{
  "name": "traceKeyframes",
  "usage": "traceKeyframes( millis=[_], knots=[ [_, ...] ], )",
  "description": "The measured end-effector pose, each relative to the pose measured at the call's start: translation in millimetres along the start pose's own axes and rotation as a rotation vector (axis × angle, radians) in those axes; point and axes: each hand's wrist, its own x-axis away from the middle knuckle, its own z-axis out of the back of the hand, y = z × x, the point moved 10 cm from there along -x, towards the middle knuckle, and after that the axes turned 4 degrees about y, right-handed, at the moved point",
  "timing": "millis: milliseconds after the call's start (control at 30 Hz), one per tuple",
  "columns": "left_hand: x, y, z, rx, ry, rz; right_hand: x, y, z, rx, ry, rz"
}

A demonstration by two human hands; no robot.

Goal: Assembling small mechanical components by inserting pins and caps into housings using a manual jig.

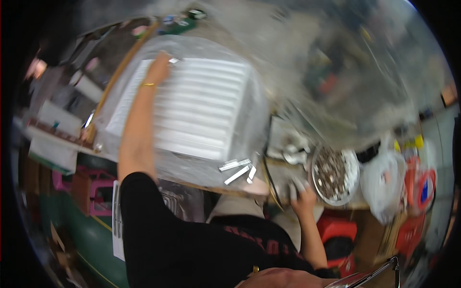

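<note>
My left hand [160,68] reaches over the far left corner of a white ridged tray [201,105]. Its fingers are closed on a small shiny metal piece [174,60]. The tray lies on clear plastic sheeting [197,170]. Near its front right corner, several silvery flat strips [237,174] lie loosely at angles. My right hand [302,198] hovers by the table's front edge, left of a white bowl [356,180] filled with small metal pieces [331,173]. Its fingers look stretched and apart, with whitish tips, though motion blurs them. I see nothing in it.
Crumpled whitish items [294,149] lie behind my right hand. A translucent plastic bag [382,185] and a red container [420,185] stand to the right. A red stool [338,230] is below the table. A wooden strip [126,65] edges the left side.
</note>
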Motion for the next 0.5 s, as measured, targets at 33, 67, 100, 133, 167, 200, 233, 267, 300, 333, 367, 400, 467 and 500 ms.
traceKeyframes(
  millis=[33,67,100,133,167,200,233,267,300,333,367,400,467,500],
  knots=[
    [-12.7,25.8,11.2,0.179,-0.103,0.154,3.3,8.0,0.9,0.023,0.01,-0.013],
    [-15.2,65.3,43.0,0.283,-0.104,0.26,1.4,8.9,3.7,0.034,-0.011,-0.051],
    [-4.3,102.3,69.2,0.365,-0.095,0.381,-0.8,7.7,5.9,-0.029,0.008,-0.04],
    [15.8,140.6,77.7,0.526,-0.154,0.329,-1.4,7.6,6.6,-0.015,0.006,-0.069],
    [36.5,179.5,84.5,0.688,-0.208,0.277,-2.9,9.2,13.0,-0.136,0.054,-0.118],
    [66.6,234.4,86.7,1.128,-0.218,0.183,-5.7,8.2,17.6,-0.274,0.103,-0.157],
    [99.1,295.4,98.1,1.135,-0.477,0.29,-10.2,2.8,21.9,-0.266,0.106,-0.177],
    [122.3,334.9,112.3,1.258,-0.352,-0.014,-20.2,-8.7,17.4,-0.417,0.04,-0.23],
    [138.1,374.2,121.5,1.297,-0.51,0.122,-23.1,-8.9,14.0,-0.544,-0.024,-0.296],
    [159.3,397.2,108.3,1.544,-0.584,0.163,-27.8,-10.3,17.9,-0.55,-0.026,-0.293],
    [169.4,415.5,102.8,1.685,-0.658,0.239,-26.8,-6.6,8.5,-0.696,-0.121,-0.375],
    [172.5,428.0,100.5,1.686,-0.662,0.239,-23.9,-3.9,-1.3,-0.841,-0.216,-0.457],
    [164.4,444.1,114.9,1.764,-0.514,0.093,-23.7,9.3,2.1,-0.827,-0.238,-0.456],
    [169.0,451.7,110.9,1.786,-0.604,0.16,-27.2,7.0,6.8,-0.751,-0.309,-0.364]
  ],
)
